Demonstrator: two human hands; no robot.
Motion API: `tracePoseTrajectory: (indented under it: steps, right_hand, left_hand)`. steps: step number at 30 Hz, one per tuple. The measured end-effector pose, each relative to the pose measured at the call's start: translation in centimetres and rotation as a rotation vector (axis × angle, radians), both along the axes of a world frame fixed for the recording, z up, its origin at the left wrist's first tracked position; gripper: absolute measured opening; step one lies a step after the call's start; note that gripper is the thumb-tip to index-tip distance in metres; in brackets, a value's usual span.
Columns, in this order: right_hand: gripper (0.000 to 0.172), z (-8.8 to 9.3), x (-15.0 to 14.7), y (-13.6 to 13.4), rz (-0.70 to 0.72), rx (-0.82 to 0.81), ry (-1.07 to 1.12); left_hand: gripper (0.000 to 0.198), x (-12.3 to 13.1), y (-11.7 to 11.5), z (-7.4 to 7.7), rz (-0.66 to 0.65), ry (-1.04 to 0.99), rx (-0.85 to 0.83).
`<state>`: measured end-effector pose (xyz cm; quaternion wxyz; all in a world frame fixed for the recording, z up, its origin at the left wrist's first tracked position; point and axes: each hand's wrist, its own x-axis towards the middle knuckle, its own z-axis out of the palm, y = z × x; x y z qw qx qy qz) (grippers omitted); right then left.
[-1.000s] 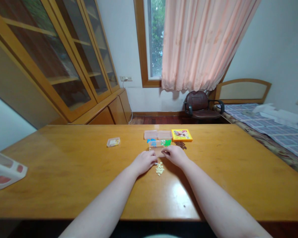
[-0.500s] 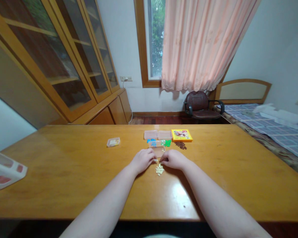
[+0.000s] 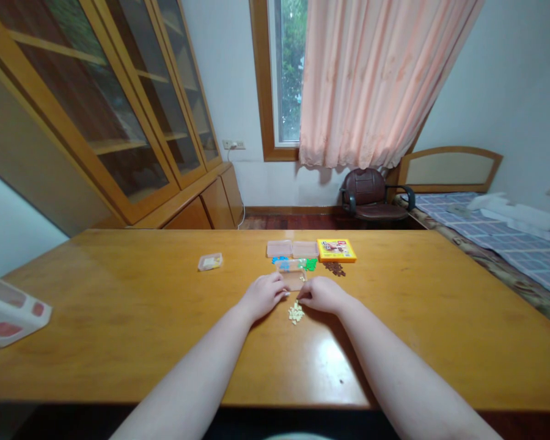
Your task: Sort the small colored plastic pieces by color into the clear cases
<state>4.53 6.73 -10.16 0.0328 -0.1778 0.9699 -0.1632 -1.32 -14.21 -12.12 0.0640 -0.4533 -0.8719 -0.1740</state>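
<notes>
My left hand rests on the table with its fingers curled at the near left corner of a clear plastic box. Whether its fingertips hold anything is too small to tell. Opposite it, my right hand has thumb and fingers pinched together at the far edge of a heap of small cream-coloured pieces. Anything inside that pinch is hidden. A few cream bits show inside the box at its right. Behind it lie small blue pieces and green pieces.
Two shallow clear containers stand farther back beside a yellow box. Dark brown pieces are in front of it. A small clear container sits left on the wooden table. A white plastic holder stands at the far left.
The left fingertips have shifted slightly, and a pale bit seen beside them before no longer shows. My right hand stays pinched at the heap. The whole view has moved very slightly.
</notes>
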Motion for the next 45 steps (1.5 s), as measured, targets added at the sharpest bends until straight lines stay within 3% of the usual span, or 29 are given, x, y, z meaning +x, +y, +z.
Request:
tracePoseTrajectory:
  steps: [10,19,25,29,37,45]
  right_hand:
    - [0.02,-0.66,-0.36,-0.1,-0.022,0.013,0.075]
    - [0.025,-0.68,-0.72,0.64,-0.284,-0.106,0.179]
    - [0.018,-0.39,-0.18,0.26,-0.039,-0.154,0.051]
    - [0.024,-0.32,0.01,-0.07,0.065,-0.13,-0.039]
    - [0.03,-0.35,0.14,-0.12,0.09,-0.139,-0.093]
    - [0.024,-0.92,-0.38,0.32,-0.002,-0.075,-0.032]
  left_hand:
    - [0.013,-0.05,0.06,-0.32,-0.054,-0.026,-0.057]
    - [0.014,-0.12,-0.14,-0.18,-0.088,-0.075,-0.048]
    - [0.015,0.23,-0.31,0.14,-0.206,-0.14,-0.075]
    - [0.012,0.35,-0.26,0.32,-0.216,-0.148,-0.1]
    - [0.012,0.2,-0.11,-0.1,-0.19,-0.108,-0.115]
    - [0.011,-0.01,-0.29,0.07,-0.141,-0.103,-0.104]
